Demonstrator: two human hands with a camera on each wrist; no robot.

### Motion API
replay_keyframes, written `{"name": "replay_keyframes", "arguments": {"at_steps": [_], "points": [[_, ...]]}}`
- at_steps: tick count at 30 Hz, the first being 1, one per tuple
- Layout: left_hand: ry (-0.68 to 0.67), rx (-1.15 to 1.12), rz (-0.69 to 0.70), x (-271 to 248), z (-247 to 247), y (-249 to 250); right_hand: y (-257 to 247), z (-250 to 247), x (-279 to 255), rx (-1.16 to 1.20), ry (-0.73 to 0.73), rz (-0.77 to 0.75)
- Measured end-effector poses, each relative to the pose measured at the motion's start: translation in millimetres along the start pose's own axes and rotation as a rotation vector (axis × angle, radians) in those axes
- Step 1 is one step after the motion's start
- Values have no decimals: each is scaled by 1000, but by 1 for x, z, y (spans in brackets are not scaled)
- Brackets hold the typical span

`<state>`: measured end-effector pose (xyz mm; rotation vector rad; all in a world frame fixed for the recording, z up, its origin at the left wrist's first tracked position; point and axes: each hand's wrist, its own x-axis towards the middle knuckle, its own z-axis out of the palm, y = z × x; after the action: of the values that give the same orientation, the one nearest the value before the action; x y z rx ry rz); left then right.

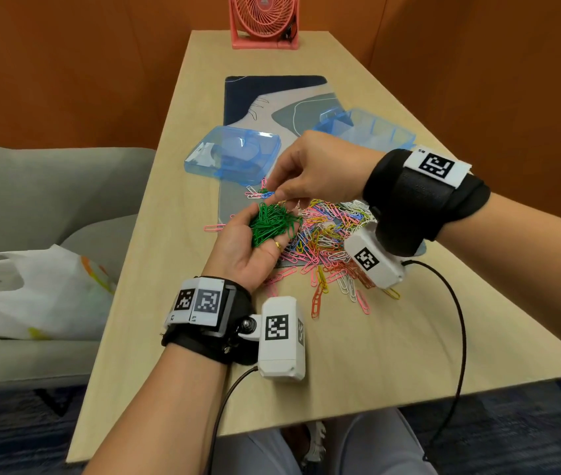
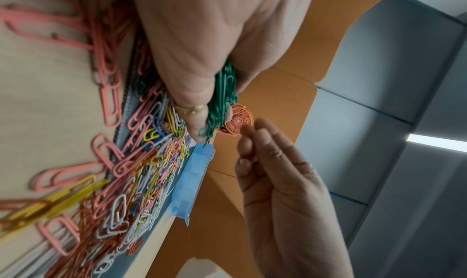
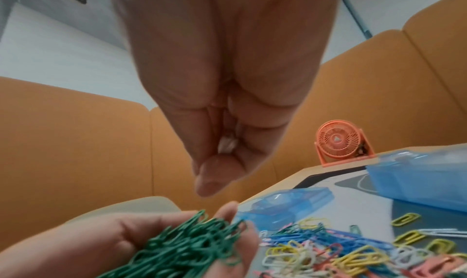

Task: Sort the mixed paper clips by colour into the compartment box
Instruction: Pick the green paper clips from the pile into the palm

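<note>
Green clips (image 1: 272, 222) cupped in left hand (image 1: 255, 248); right hand (image 1: 309, 169) fingertips pinched, contents unclear.

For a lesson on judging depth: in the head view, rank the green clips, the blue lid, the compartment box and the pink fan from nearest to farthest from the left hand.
1. green clips, in the left hand
2. blue lid, ahead
3. compartment box, far right
4. pink fan, table's far end

An office booth: orange padded walls (image 1: 66, 63), grey sofa (image 1: 49, 186), wooden table (image 1: 357, 354).
</note>
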<state>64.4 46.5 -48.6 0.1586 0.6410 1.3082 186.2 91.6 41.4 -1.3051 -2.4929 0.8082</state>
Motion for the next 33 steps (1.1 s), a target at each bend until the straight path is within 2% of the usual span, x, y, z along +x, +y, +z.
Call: {"name": "replay_keyframes", "arguments": {"at_steps": [4, 9, 12, 18, 21, 27, 33], "points": [[22, 53, 13, 0, 2, 0, 17, -11, -5, -89, 23, 94], [23, 80, 28, 1, -1, -1, 44, -7, -15, -293, -107, 218], [26, 68, 31, 1, -1, -1, 51, -1, -18, -354, -189, 243], [20, 61, 29, 1, -1, -1, 56, -5, -16, -494, -199, 253], [23, 80, 26, 1, 0, -1, 62, -5, -17, -491, -220, 259], [16, 65, 9, -1, 2, -3, 73, -3, -18, -424, -114, 226], [-7, 82, -1, -2, 2, -6, 78, -14, -17, -177, -19, 264]]}}
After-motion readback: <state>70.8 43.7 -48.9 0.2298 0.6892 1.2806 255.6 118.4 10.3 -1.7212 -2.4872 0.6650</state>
